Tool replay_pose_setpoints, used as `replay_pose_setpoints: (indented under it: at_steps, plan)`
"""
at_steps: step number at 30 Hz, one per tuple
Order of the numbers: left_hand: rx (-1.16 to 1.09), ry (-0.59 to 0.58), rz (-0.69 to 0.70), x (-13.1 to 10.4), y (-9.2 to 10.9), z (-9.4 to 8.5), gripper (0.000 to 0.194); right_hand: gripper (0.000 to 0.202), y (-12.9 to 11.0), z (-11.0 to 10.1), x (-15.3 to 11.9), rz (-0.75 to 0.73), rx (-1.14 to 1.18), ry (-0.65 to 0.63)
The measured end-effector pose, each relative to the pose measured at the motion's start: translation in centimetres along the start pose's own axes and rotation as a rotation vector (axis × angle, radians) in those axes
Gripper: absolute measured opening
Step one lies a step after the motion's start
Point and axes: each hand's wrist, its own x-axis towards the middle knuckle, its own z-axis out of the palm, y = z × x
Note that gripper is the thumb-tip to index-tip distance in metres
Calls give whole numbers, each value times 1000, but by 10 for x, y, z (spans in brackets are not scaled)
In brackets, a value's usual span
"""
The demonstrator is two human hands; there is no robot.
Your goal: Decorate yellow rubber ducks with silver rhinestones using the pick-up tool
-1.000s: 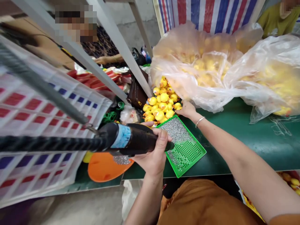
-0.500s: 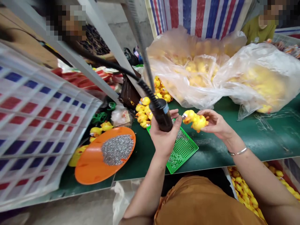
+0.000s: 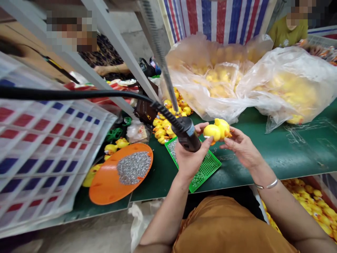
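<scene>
Head view, items left to right, placed by the green tray (image 3: 206, 168).

- Striped sheet (image 3: 31, 158): far left of the tray.
- Orange dish (image 3: 102, 189): left of the tray, apart from it, bearing a heap of small metal pieces (image 3: 133, 167).
- Pile of yellow ducks (image 3: 160, 131): just beyond the tray's far left corner.
- Left hand (image 3: 188, 161): above the tray; grip wrapped around a black handheld tool (image 3: 190, 137), thumb against the duck. Tool tip hidden.
- Yellow toy duck (image 3: 218, 130): raised above the tray's far right side, between the hands.
- Right hand (image 3: 243, 149): right of the tray; grip pinching the duck's right end.
- Clear plastic bags of ducks (image 3: 295, 66): on the worktop (image 3: 289, 154), beyond and right of the tray.
- Loose ducks (image 3: 319, 211): below the worktop, right of the tray.

Change: a moment ago the right hand alone carried the duck, its eyes in plain view; now it is turned over and the left thumb meets it. In effect, the duck seems steadied from both sides, with the tool kept in the left palm.
</scene>
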Motion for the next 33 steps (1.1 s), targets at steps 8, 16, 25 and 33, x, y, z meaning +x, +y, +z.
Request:
replay_pose_setpoints:
  at_steps: [8,16,25,33]
  plan:
    - [24,-254,-72,-2,6,-4,32,50,-6,8,-4,282,126,-127]
    - [-93,51,-95,-3,5,-12,34,35,4,-8,-6,239,160,-97]
    - [-110,131,-73,-13,-17,-8,37,31,24,-24,-16,298,173,-80]
    - [-153,114,-62,-23,-33,12,33,31,31,-29,-21,498,293,45]
